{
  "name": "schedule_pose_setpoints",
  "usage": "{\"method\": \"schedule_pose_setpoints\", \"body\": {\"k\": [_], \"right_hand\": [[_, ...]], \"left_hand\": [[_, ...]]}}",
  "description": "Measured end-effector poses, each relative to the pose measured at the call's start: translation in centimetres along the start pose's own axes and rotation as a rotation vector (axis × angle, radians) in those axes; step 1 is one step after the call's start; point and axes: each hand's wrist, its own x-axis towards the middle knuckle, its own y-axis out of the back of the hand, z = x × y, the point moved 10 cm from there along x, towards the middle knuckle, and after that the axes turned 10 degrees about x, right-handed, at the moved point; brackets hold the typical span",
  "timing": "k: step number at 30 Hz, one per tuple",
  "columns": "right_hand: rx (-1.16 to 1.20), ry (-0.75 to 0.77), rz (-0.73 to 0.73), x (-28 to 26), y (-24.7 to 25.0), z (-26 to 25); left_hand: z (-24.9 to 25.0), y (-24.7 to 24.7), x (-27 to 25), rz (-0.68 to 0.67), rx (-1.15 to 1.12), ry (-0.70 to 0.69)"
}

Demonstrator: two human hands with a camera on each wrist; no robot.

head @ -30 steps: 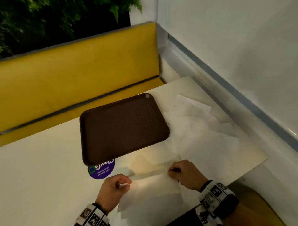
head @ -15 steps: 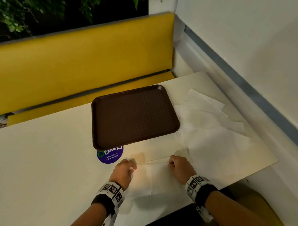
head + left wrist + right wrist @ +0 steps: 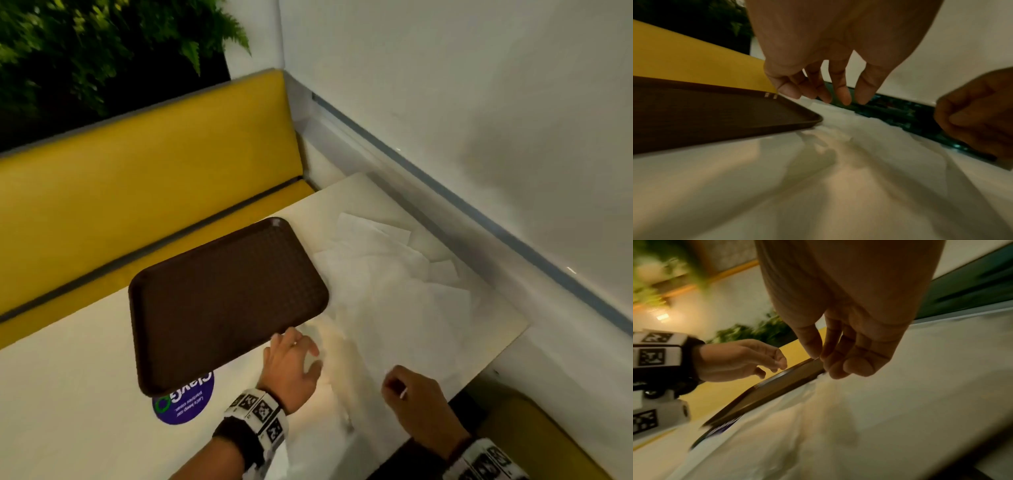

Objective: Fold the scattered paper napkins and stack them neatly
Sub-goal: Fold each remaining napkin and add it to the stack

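Toward the desk's (image 3: 85,394) near edge, beside the dark brown plastic tray (image 3: 222,301), the left hand (image 3: 291,366) hovers with fingers spread, empty; the thin white paper napkins (image 3: 387,301) lie beyond, right of the tray; the right hand (image 3: 416,401), loosely curled, sits nearer them; whether it holds paper is unclear.

The brown tray (image 3: 222,301) hides the upper part of the purple round sticker (image 3: 183,401), so its lettering reads only in part. The overlapping white napkins (image 3: 387,284) blur together; their count and edges are unclear. Whether the right hand (image 3: 416,401) pinches anything cannot be told. The right wrist view is smeared by motion.
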Motion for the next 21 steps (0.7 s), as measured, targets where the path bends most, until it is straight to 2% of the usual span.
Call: {"method": "schedule_pose_setpoints", "body": {"k": [4, 7, 12, 21], "right_hand": [[0.11, -0.164, 0.092, -2.2, 5.6, 5.7], [0.169, -0.291, 0.139, -3.3, 7.3, 10.0], [0.242, -0.372, 0.123, -4.3, 7.3, 13.1], [0.323, -0.396, 0.122, -4.3, 7.2, 14.5]], "left_hand": [[7.9, -1.5, 7.2, -0.064, -0.004, -0.083], [11.4, -4.1, 11.7, -0.163, 0.046, -0.056], [13.5, -6.6, 16.0, -0.19, 0.201, -0.033], [14.5, -6.5, 17.0, -0.107, 0.267, -0.068]]}}
